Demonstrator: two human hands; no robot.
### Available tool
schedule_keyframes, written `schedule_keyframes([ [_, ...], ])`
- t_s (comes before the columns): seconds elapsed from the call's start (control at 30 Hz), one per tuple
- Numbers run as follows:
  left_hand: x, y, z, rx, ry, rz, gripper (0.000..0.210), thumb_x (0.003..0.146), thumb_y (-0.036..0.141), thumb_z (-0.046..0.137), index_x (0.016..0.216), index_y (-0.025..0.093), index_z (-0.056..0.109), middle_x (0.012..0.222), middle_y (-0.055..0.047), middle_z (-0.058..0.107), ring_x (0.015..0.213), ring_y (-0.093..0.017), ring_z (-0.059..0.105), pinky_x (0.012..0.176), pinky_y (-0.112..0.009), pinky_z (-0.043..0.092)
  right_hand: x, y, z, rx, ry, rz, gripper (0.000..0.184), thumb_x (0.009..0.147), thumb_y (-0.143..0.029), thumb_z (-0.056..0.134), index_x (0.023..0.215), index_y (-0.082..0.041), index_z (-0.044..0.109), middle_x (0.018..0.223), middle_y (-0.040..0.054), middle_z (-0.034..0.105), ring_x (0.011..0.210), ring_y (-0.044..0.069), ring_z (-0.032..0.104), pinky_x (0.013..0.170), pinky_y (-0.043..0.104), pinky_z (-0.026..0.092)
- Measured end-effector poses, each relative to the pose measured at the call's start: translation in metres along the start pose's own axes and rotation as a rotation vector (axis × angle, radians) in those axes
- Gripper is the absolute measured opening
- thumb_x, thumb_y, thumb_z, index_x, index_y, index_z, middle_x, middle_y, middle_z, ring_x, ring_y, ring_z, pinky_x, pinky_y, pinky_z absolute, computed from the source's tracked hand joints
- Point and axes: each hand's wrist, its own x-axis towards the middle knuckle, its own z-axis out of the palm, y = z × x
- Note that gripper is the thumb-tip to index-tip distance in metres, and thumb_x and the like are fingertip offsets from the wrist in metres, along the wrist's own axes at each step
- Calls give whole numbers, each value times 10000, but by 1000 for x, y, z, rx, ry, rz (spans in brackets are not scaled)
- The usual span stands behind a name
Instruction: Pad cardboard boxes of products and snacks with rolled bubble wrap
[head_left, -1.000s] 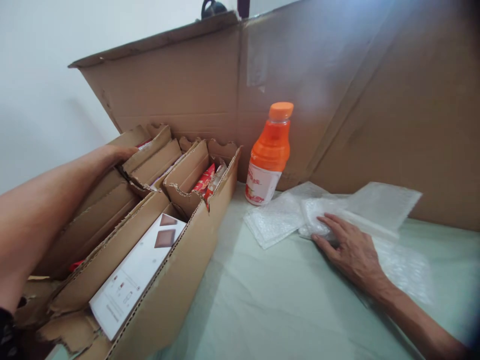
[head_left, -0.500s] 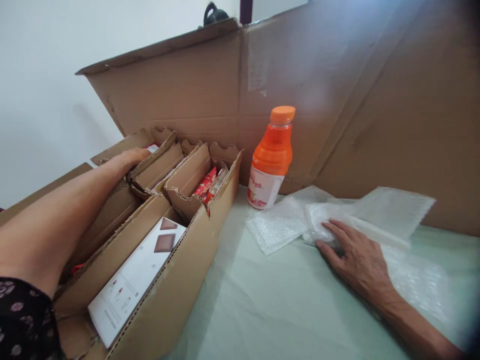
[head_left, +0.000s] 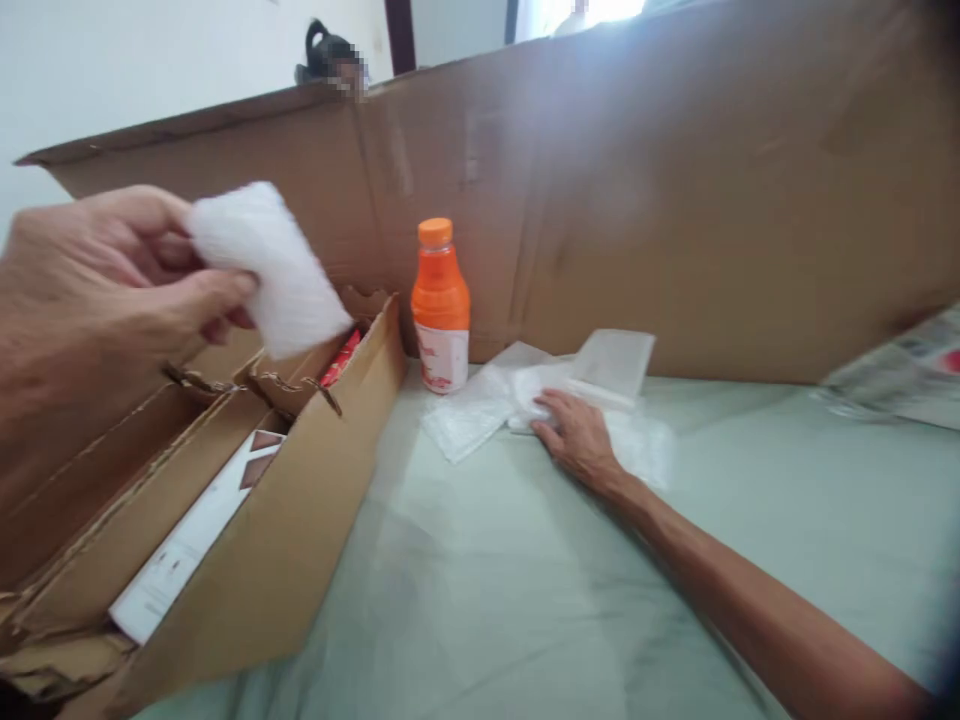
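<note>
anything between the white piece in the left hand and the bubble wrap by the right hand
Yes, in this view: the right wall of the cardboard box, and the orange bottle at the back left of the bubble wrap. The left hand holds the white piece above the box, seemingly clear of that wall; depth is unclear.

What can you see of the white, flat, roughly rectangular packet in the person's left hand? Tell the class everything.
The white, flat, roughly rectangular packet has rounded corners and a faintly ridged, plastic-looking surface; blur hides finer detail, and no print is legible. It is held up, tilted, seemingly over the divided brown cardboard box, one corner pointing down and right. The bare left hand pinches its left side, thumb in front.
</note>
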Motion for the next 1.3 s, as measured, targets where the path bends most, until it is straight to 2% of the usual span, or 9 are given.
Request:
schedule_keyframes([
  [0.07,-10,48,9,-153,-85,217,587,866,511,330,1243,132,571,999,66,680,996,-216,668,815,-385,475,7,1,-8,21,32,20,353,895,-297,487,1153,-188,702,1236,138,718,1175,327,634,1008,529,474],
  [0.17,-3,116,52,-152,-266,408,335,852,276,481,1102,121,641,987,23,684,1017,-229,689,882,-372,529,22,1,-28,33,87,20,444,912,-313,495,1310,-168,626,1328,147,670,1244,310,601,1067,512,453],
  [0.33,-8,180,158,34,-468,308,514,795,41,592,1286,192,587,1313,-152,600,1211,-339,632,1007,-472,518,3,15,-79,53,112,5,539,903,-386,557,1397,-170,559,1392,144,628,1271,301,593,1072,487,467],
  [0.47,-76,173,214,-13,-480,315,504,831,107,596,1321,227,583,1488,-191,477,1326,-385,533,1021,-560,505,-72,44,-101,-28,99,38,576,910,-425,562,1427,-172,535,1403,172,612,1283,331,586,1047,519,475],
  [0.63,-147,138,252,-66,-398,310,725,858,85,533,1541,246,353,1625,-199,310,1452,-373,405,1103,-581,440,-125,39,-79,-178,-130,-11,599,882,-364,614,1455,-212,533,1507,185,505,1279,352,571,994,495,493],
  [0.77,-142,149,274,-119,-333,394,767,862,52,476,1579,247,284,1665,-171,247,1519,-317,319,1184,-519,367,-98,12,-58,-286,-160,1,490,928,-325,576,1410,-238,584,1461,180,545,1245,344,574,955,471,480],
  [0.9,-136,172,285,-164,-293,488,794,878,145,527,1604,173,208,1693,-189,171,1570,-322,180,1236,-521,272,-87,14,-61,-361,-101,32,443,921,-325,576,1352,-230,619,1364,174,610,1155,340,596,902,458,461],
  [1.07,-148,161,299,-149,-342,518,604,920,150,477,1517,224,425,1654,-173,310,1544,-357,253,1200,-629,278,-116,23,-71,-314,79,-37,464,939,-337,548,1391,-235,573,1403,153,569,1221,323,555,982,460,419],
  [1.3,-116,165,298,-113,-366,479,539,929,168,486,1459,256,512,1623,-149,382,1528,-329,303,1219,-580,265,-67,0,-49,-340,-134,-143,459,995,-324,494,1441,-226,546,1559,175,448,1413,355,414,1050,493,376],
])
